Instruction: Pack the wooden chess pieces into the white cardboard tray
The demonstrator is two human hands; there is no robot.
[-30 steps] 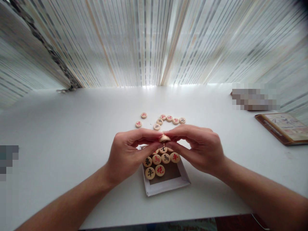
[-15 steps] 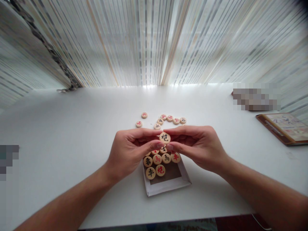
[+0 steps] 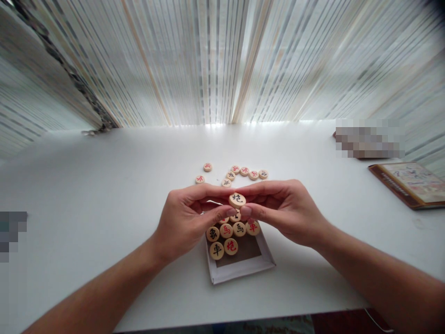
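Observation:
A round wooden Chinese chess piece [image 3: 237, 200] with a black character is held above the box, between the fingertips of both hands. My left hand [image 3: 194, 211] pinches its left side with thumb and forefinger; my right hand [image 3: 278, 208] pinches its right side the same way. Below them lies an open shallow white box [image 3: 243, 269] with a brown bottom, holding rows of pieces. A black-lettered piece [image 3: 216, 250] and a red-lettered piece [image 3: 231, 247] form its front row. The hands hide the box's far part.
Beyond my hands, several loose chess pieces [image 3: 244, 171] lie on the white table [image 3: 104, 208]. A brown-edged flat box [image 3: 410, 185] is at the right, near a blurred-out object [image 3: 368, 144]. A striped curtain [image 3: 191, 60] hangs behind the table.
The held piece has tilted slightly, so more of its side edge shows. Both hands keep their grip in nearly the same place; the view has shifted a little.

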